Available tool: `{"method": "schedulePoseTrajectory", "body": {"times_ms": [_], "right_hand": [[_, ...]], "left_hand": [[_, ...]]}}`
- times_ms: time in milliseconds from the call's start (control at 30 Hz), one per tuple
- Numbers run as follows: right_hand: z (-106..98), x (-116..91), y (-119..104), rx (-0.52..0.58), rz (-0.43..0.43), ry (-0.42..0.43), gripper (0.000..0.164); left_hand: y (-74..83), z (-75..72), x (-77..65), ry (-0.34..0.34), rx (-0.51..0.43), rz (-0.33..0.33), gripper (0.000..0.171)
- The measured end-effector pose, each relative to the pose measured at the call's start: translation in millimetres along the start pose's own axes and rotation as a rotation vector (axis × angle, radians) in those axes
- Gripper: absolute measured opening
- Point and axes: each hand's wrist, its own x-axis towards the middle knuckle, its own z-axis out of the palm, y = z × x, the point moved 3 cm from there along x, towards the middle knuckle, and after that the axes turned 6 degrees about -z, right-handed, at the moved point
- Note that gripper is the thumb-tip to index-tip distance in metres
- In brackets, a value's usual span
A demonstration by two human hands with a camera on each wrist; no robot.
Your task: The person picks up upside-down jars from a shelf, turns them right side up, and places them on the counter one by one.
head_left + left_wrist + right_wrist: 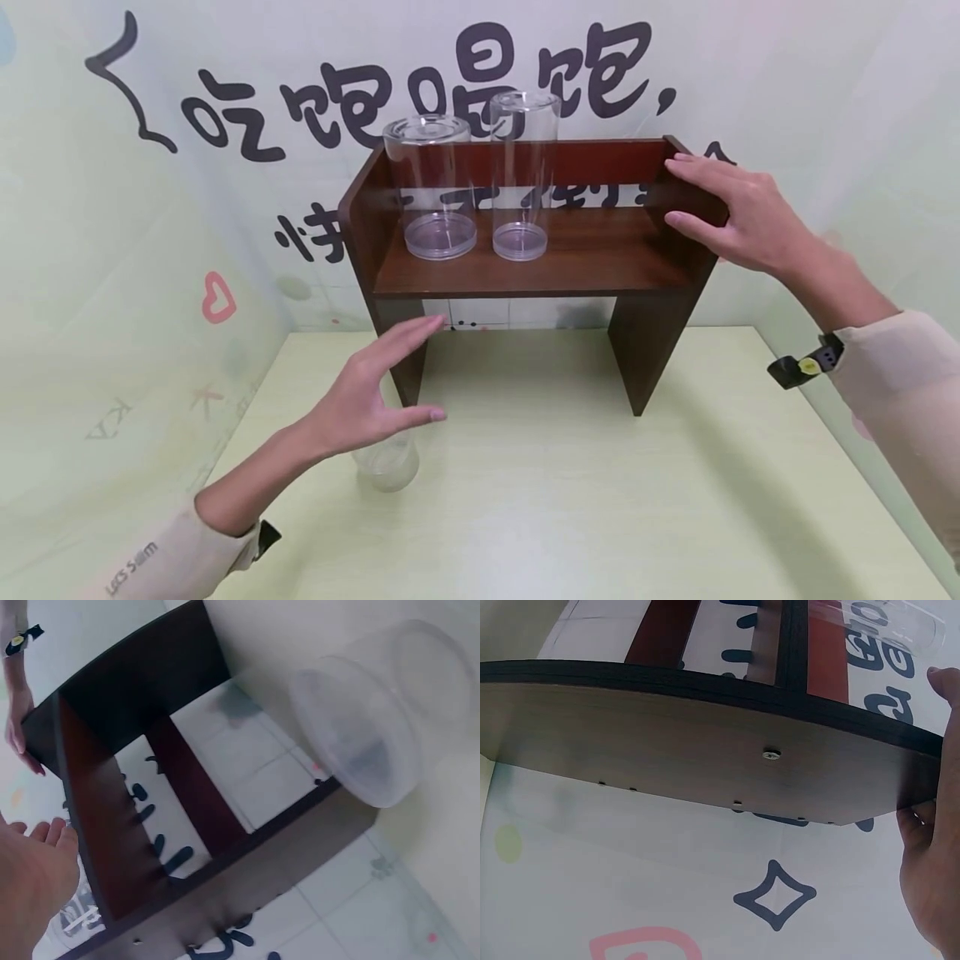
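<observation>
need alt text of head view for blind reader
A person's right hand holds the side of a brown shelf bearing a wide clear jar and a slimmer jar. The left hand, thumb and fingers apart, partly hides a third jar on the table.

We log a dark reddish-brown wooden shelf (600,260); on it, colourless transparent cylindrical jars (522,187); behind it, a whitish wall (795,92) bearing bold black characters (339,107); left of it, a pink heart outline (218,297); beneath, a pale yellow-green tabletop (525,492).

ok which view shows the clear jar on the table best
Left wrist view: the clear jar shows large, uncovered. The head view has it partly behind the left hand; the right wrist view misses it.
</observation>
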Motion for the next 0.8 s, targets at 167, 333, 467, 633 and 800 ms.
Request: {"method": "schedulePoseTrajectory", "body": {"times_ms": [167, 333, 467, 633, 800], "right_hand": [[1, 0, 0, 0.002, 0.002, 0.005, 0.061], [1, 1, 0, 0.002, 0.013, 0.004, 0.061], [1, 1, 0, 0.003, 0.018, 0.008, 0.06], [2, 1, 1, 0.014, 0.017, 0.01, 0.06], [2, 1, 1, 0.022, 0.014, 0.02, 0.06]], "left_hand": [[17.5, -11.4, 19.8, 0.073, -0.007, -0.018, 0.105], [28.5, -24.2, 40.4, 0.162, -0.018, -0.069, 0.101], [33.5, -33.7, 56.4, 0.248, -0.023, -0.123, 0.102], [36.5, -46.9, 80.4, 0.342, -0.061, -0.204, 0.106], [39.6, -58.6, 107.0, 0.41, -0.1, -0.283, 0.101]]}}
